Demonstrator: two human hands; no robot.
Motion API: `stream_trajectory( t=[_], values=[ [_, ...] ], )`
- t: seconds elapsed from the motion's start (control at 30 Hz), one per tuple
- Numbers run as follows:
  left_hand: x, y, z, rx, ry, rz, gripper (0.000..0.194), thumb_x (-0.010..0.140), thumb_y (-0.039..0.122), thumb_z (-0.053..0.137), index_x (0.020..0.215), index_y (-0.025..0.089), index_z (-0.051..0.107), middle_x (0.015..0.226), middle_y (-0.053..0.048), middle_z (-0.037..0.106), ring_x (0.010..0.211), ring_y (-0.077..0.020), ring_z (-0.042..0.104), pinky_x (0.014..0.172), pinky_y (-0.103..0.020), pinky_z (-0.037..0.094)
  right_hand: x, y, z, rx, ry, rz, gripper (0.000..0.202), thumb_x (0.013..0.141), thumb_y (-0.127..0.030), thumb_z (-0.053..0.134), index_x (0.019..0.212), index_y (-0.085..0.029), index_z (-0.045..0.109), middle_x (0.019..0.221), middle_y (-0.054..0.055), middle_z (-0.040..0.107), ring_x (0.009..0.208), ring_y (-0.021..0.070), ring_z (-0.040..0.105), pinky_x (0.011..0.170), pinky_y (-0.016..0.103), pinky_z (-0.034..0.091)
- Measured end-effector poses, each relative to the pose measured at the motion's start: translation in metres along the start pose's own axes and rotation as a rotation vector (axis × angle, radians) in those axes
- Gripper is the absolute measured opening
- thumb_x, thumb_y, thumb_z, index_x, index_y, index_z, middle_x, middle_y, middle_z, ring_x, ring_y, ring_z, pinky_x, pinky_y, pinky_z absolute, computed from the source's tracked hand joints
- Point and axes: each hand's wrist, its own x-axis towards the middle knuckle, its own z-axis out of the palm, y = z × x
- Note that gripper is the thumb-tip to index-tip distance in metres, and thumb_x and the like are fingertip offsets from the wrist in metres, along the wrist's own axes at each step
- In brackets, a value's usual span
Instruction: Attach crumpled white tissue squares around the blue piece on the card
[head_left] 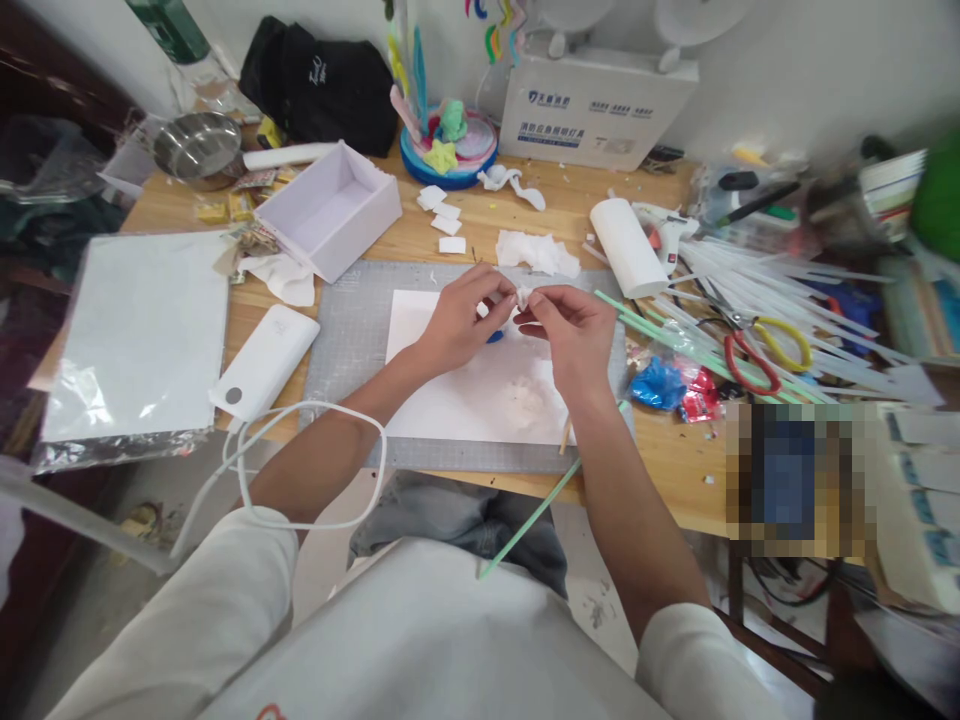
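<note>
Above a white paper sheet [457, 410], my left hand [466, 315] and my right hand [577, 335] meet, fingertips pinched together. Between them is a small, crumpled whitish piece [523, 298], mostly covered by the fingers; its kind I cannot make out. A small blue thing [494, 337] shows just under my left fingers. Lower on the sheet lies a flat, pale cream patch of material [529, 402]. Beneath the paper is a grey cutting mat [349, 350]. A thin green stick [529, 520] slants from beside my right forearm over the table's front edge.
On the left are a white power bank [266, 360] with a cable, and a lilac open box [330, 205]. To the right lie scissors [750, 350], a glue gun [667, 230], a white roll [628, 247] and many glue sticks. Torn tissue [536, 252] lies behind my hands.
</note>
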Motion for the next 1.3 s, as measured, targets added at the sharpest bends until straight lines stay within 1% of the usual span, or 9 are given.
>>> stream_trajectory(
  t=[0.13,0.27,0.4,0.6,0.83,0.93,1.03,1.2,1.3],
  values=[
    [0.001,0.001,0.0,-0.044,0.014,-0.044,0.01,0.094,0.023,0.058,0.088,0.019,0.065,0.092,-0.004,0.064,0.083,-0.0126,0.061,0.07,-0.022,0.052,0.003,-0.001,0.0,0.082,0.027,0.082,0.012,0.078,-0.035,0.075,0.078,-0.023,0.071,0.07,-0.004,0.07,0.064,0.0114,0.071,0.059,0.023,0.06],
    [0.0,0.001,0.001,-0.045,0.012,-0.034,0.01,0.093,0.021,0.059,0.088,0.018,0.067,0.091,-0.004,0.063,0.083,-0.0114,0.061,0.066,-0.019,0.051,0.001,-0.003,0.002,0.11,-0.013,0.104,0.02,0.077,-0.042,0.077,0.078,-0.023,0.071,0.072,-0.002,0.071,0.066,0.0122,0.071,0.059,0.024,0.061],
    [-0.001,0.002,0.002,-0.03,0.007,0.0,0.008,0.091,0.018,0.06,0.088,0.018,0.067,0.089,-0.004,0.064,0.08,-0.0108,0.06,0.063,-0.019,0.05,-0.003,-0.002,0.004,0.033,-0.018,0.028,0.02,0.075,-0.04,0.08,0.081,-0.023,0.073,0.073,-0.002,0.072,0.068,0.0127,0.071,0.061,0.025,0.062],
    [-0.001,0.001,0.002,-0.058,0.029,-0.003,0.007,0.09,0.02,0.061,0.086,0.017,0.067,0.086,-0.003,0.063,0.078,-0.0095,0.06,0.056,-0.014,0.047,-0.006,-0.001,0.005,-0.087,0.02,-0.094,0.011,0.082,-0.032,0.073,0.085,-0.021,0.075,0.076,-0.001,0.075,0.067,0.0127,0.071,0.064,0.026,0.061],
    [-0.002,0.005,0.004,-0.1,0.071,-0.026,0.018,0.09,0.032,0.067,0.082,0.015,0.066,0.084,-0.003,0.064,0.076,-0.0086,0.061,0.054,-0.012,0.048,-0.011,0.0,0.009,-0.261,0.055,-0.278,0.01,0.087,-0.029,0.066,0.087,-0.021,0.073,0.083,0.0,0.074,0.074,0.0125,0.069,0.064,0.025,0.059],
    [-0.003,0.006,0.006,-0.092,0.093,-0.034,0.018,0.093,0.029,0.062,0.081,0.016,0.065,0.082,-0.003,0.065,0.077,-0.0086,0.061,0.057,-0.012,0.05,-0.014,-0.003,0.011,-0.299,0.062,-0.32,0.009,0.088,-0.027,0.065,0.087,-0.022,0.072,0.084,0.0,0.073,0.075,0.012,0.068,0.064,0.024,0.059],
    [-0.004,0.006,0.007,-0.11,0.116,-0.042,0.016,0.092,0.025,0.06,0.08,0.016,0.064,0.08,-0.003,0.066,0.075,-0.0083,0.061,0.059,-0.013,0.051,-0.014,-0.003,0.013,-0.238,0.076,-0.274,0.009,0.088,-0.029,0.066,0.085,-0.022,0.071,0.081,-0.001,0.071,0.072,0.0114,0.068,0.064,0.024,0.059],
    [-0.003,0.004,0.009,-0.318,0.137,-0.133,0.015,0.081,0.024,0.071,0.076,0.015,0.06,0.073,0.001,0.062,0.066,-0.0063,0.059,0.059,-0.015,0.054,-0.008,0.0,0.011,0.067,0.077,-0.082,0.011,0.083,-0.033,0.071,0.082,-0.023,0.068,0.072,-0.005,0.068,0.065,0.0099,0.067,0.061,0.023,0.059],
    [-0.002,0.001,0.01,-0.401,0.131,-0.163,0.016,0.079,0.023,0.072,0.075,0.015,0.06,0.073,0.001,0.062,0.065,-0.0068,0.062,0.06,-0.017,0.056,-0.005,-0.001,0.011,0.185,0.076,0.0,0.01,0.079,-0.031,0.074,0.08,-0.023,0.068,0.068,-0.006,0.067,0.062,0.0088,0.066,0.057,0.021,0.057]
  ],
)
